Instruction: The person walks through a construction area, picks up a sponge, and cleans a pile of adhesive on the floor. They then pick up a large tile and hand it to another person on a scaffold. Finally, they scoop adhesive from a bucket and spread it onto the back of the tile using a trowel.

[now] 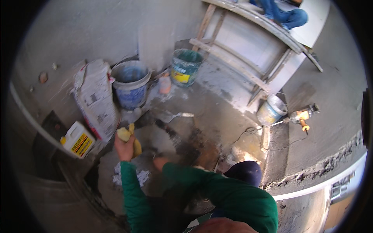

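Observation:
Neither of my own hands shows clearly; only a rounded skin-toned shape point(223, 226) pokes in at the bottom edge, and I cannot tell what part it is. Right below me crouches a co-worker in a green long-sleeved top point(233, 194) and a dark cap point(246, 172). The co-worker's raised hand point(124, 149) grips a yellow sponge point(127, 136) over the wet grey floor. Their other hand point(158, 163) rests low on the floor. A white crumpled rag point(130, 176) lies under the raised arm.
A trowel point(173, 115) lies on the floor. At the wall stand a blue-white bucket point(131, 83), a green bucket point(185, 66), a paper sack point(97, 99) and a white jug point(79, 139). A small bucket point(271, 110), an orange power tool point(303, 115), wooden scaffolding point(241, 58) and a second person's jeans point(285, 15) are at the right.

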{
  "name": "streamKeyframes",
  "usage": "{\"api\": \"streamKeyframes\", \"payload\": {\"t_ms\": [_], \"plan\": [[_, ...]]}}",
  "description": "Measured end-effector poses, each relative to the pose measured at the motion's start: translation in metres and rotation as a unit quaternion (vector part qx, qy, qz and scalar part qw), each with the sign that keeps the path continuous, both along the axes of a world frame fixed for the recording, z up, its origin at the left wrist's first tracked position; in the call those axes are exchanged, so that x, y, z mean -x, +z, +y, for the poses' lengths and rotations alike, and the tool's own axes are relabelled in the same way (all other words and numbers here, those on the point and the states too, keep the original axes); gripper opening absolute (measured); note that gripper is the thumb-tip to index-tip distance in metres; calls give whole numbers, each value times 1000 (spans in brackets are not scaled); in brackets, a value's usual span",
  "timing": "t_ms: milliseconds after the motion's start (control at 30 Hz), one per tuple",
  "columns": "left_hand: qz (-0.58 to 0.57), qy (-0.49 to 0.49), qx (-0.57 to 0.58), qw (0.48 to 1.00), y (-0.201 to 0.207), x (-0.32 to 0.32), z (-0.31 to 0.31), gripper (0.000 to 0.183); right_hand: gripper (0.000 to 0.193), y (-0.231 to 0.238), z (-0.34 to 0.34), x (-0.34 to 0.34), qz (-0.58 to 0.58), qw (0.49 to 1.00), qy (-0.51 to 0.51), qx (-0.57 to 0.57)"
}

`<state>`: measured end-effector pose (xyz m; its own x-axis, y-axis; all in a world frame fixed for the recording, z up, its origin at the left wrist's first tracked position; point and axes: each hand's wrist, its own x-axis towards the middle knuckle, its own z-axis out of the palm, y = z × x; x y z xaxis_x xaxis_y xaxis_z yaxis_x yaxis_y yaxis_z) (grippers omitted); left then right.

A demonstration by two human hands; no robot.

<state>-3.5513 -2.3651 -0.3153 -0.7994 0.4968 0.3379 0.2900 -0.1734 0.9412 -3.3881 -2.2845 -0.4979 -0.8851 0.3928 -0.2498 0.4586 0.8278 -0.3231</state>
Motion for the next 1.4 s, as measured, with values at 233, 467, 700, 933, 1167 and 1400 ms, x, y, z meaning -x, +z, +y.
{"api": "streamKeyframes", "payload": {"t_ms": [233,467,700,933,1167,1400], "plan": [[-11,56,45,997,10,14,-21,34,33,86,22,13,2,995,61,-81],[20,104,63,992,-8,23,-15,38,24,95,51,27,-61,987,140,-54],[-29,61,107,992,-15,10,-4,34,22,90,176,-29,56,996,59,29],[-180,-40,162,969,-34,-7,47,34,24,38,230,-167,4,846,-406,346],[-327,-122,229,909,-103,-73,137,41,19,-25,211,-140,99,808,-360,456],[-515,-106,166,834,-123,-81,172,48,15,-18,209,-132,87,751,-370,540]]}}
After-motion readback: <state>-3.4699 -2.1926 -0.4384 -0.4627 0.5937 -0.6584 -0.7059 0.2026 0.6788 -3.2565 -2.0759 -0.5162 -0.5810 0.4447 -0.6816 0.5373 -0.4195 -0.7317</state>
